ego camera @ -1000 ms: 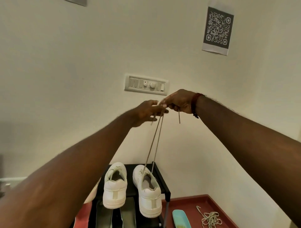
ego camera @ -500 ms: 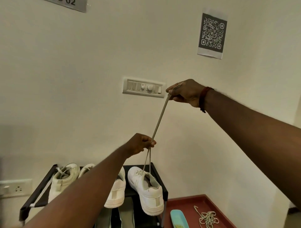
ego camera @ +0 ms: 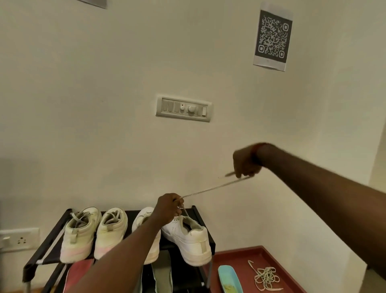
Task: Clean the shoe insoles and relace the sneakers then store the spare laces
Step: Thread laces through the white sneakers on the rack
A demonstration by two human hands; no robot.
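Pinching a flat pale lace (ego camera: 211,189) above the smooth white sneaker (ego camera: 192,240), the left hand (ego camera: 169,207) curls; mid-right, the blurred right hand (ego camera: 245,161) seemingly grips its end.

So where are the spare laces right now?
The laces lie in a loose tangle at the head view's lower right, on the red tray, just right of the blue dish.

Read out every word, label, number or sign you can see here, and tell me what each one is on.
No words or numbers can be read.
QR code sheet on the wall: pattern only, no text.
Grey plate at the top edge: cut off, nothing legible.
Sneakers and switch panel: no legible marking.
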